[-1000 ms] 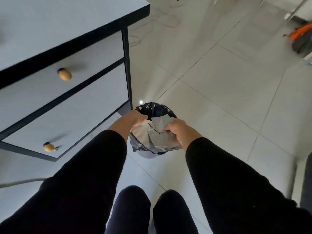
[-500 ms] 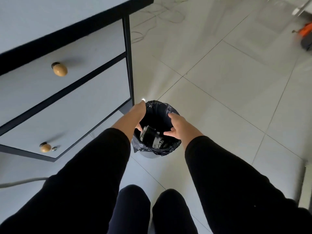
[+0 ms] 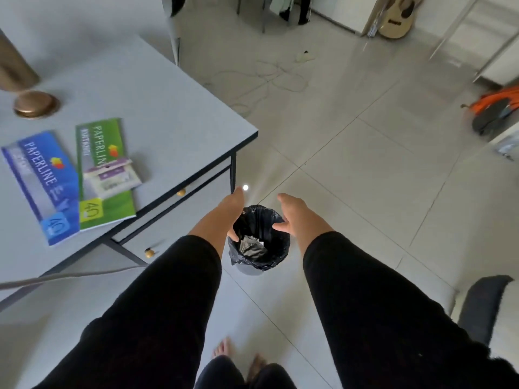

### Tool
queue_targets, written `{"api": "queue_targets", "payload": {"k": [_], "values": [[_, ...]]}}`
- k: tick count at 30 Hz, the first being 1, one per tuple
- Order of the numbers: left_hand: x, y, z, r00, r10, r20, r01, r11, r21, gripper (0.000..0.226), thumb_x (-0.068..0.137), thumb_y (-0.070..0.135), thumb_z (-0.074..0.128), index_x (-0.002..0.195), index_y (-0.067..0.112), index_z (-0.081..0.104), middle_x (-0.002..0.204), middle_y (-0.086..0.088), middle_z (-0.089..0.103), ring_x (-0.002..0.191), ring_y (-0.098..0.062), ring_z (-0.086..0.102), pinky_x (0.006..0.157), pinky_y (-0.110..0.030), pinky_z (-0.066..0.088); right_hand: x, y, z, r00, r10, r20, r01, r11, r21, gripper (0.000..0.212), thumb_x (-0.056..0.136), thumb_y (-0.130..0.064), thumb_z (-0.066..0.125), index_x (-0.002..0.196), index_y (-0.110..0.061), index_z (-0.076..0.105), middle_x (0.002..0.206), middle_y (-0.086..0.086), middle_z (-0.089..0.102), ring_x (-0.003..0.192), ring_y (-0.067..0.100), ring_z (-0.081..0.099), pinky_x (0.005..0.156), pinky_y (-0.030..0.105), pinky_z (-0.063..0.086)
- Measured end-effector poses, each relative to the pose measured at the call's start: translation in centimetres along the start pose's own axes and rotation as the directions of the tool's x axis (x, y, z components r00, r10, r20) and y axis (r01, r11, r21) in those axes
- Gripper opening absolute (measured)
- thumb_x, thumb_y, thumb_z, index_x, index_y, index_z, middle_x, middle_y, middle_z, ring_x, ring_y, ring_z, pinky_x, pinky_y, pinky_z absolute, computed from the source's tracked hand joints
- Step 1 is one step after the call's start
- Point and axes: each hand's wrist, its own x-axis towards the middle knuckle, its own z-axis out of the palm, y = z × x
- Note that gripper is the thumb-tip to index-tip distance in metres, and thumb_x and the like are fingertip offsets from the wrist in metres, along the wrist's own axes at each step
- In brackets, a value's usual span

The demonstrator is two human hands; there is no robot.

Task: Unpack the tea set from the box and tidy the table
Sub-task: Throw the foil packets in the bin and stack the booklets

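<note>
Wrapping (image 3: 251, 247) of grey plastic lies crumpled at the bottom of the bin (image 3: 259, 237), which stands on the floor beside the table (image 3: 157, 108). Both my left hand (image 3: 229, 213) and my right hand (image 3: 295, 214) hover over the rim, fingers loose and holding nothing. I judge this film light, soft and a little slippery, so if it springs up I would pinch it at a fold.

I note a black liner in the bin (image 3: 259, 240) holding silver-grey wrapping (image 3: 252, 247). The desk (image 3: 118, 88) is pale grey, edged black. One booklet (image 3: 42, 186) is blue, the other (image 3: 101, 175) green. Sleeves (image 3: 168, 304) black.
</note>
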Motion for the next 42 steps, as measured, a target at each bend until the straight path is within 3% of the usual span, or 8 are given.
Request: {"api": "queue_targets", "payload": {"k": [5,10,18,22,27,34,38,42], "values": [[-8.3,2.7,-3.8,0.999,0.048,-0.025,-0.049,0.996,-0.076,0.064,0.100,0.051,0.023,0.151,0.013,0.022,0.158,-0.010,0.019,0.140,-0.043,0.025,0.104,-0.062,0.035,-7.6,-4.6,-0.7,0.993,-0.111,-0.046,0.116,0.987,0.115,0.058,0.094,-0.012,0.059,0.143,0.001,0.031,0.144,0.016,0.042,0.133,0.028,0.043,0.110,0.031,0.033],[-12.6,3.4,-10.2,0.983,0.151,-0.103,-0.165,0.976,-0.140,0.066,0.097,0.055,0.023,0.152,0.017,0.019,0.159,-0.007,0.019,0.140,-0.046,0.024,0.093,-0.064,0.042,-11.8,-8.5,1.6,0.988,-0.152,0.023,0.135,0.929,0.345,0.048,0.097,-0.021,0.046,0.143,-0.010,0.037,0.147,0.013,0.039,0.131,0.034,0.045,0.072,0.032,0.049],[-16.6,-0.3,-20.8,0.962,0.070,-0.264,-0.136,0.960,-0.244,0.068,0.097,0.057,0.027,0.150,0.016,0.020,0.157,-0.014,0.019,0.139,-0.045,0.026,0.096,-0.067,0.040,-15.6,-12.2,9.9,0.969,-0.205,0.138,0.175,0.964,0.203,0.046,0.095,-0.018,0.049,0.138,-0.003,0.042,0.134,0.018,0.048,0.126,0.034,0.050,0.091,0.037,0.051],[-16.9,-1.7,-25.8,0.922,0.089,-0.377,-0.193,0.950,-0.247,0.065,0.099,0.053,0.023,0.150,0.013,0.022,0.153,-0.014,0.029,0.137,-0.039,0.033,0.104,-0.060,0.036,-16.6,-13.9,14.5,0.983,-0.130,0.128,0.122,0.990,0.067,0.023,0.096,-0.024,0.049,0.101,-0.001,0.050,0.081,0.007,0.046,0.100,0.030,0.063,0.085,0.031,0.054],[-14.9,-2.9,-29.2,0.902,0.075,-0.426,-0.175,0.964,-0.201,0.062,0.100,0.051,0.023,0.144,0.009,0.034,0.147,-0.016,0.037,0.134,-0.037,0.038,0.103,-0.053,0.035,-14.8,-15.2,19.0,0.987,-0.137,0.081,0.145,0.985,-0.094,0.036,0.096,-0.027,0.049,0.067,-0.008,0.041,0.071,0.008,0.045,0.108,0.028,0.062,0.101,0.038,0.049],[-10.0,-3.0,-32.2,0.897,-0.017,-0.442,-0.106,0.962,-0.251,0.069,0.097,0.058,0.023,0.145,0.009,0.033,0.148,-0.013,0.041,0.133,-0.035,0.041,0.104,-0.053,0.036,-8.5,-18.4,24.1,0.977,-0.171,0.127,0.205,0.918,-0.339,0.022,0.088,-0.030,0.063,0.090,-0.009,0.054,0.070,0.002,0.054,0.063,0.016,0.053,0.071,0.027,0.044],[-6.9,-2.4,-33.4,0.891,-0.053,-0.451,-0.090,0.953,-0.290,0.067,0.097,0.057,0.027,0.140,0.008,0.039,0.141,-0.011,0.048,0.128,-0.032,0.047,0.102,-0.045,0.039,-5.0,-19.9,26.0,0.980,-0.170,0.103,0.197,0.899,-0.391,0.042,0.078,-0.032,0.068,0.111,-0.009,0.059,0.090,0.003,0.066,0.096,0.023,0.064,0.078,0.031,0.052],[-4.2,-2.3,-33.3,0.884,-0.082,-0.461,-0.070,0.950,-0.303,0.061,0.099,0.050,0.029,0.137,0.005,0.040,0.135,-0.013,0.053,0.124,-0.031,0.051,0.094,-0.037,0.041,1.5,-19.1,28.8,0.985,-0.153,0.083,0.174,0.832,-0.527,0.071,0.059,-0.050,0.076,0.117,-0.015,0.057,0.109,0.006,0.066,0.098,0.025,0.064,0.088,0.037,0.054]]}}
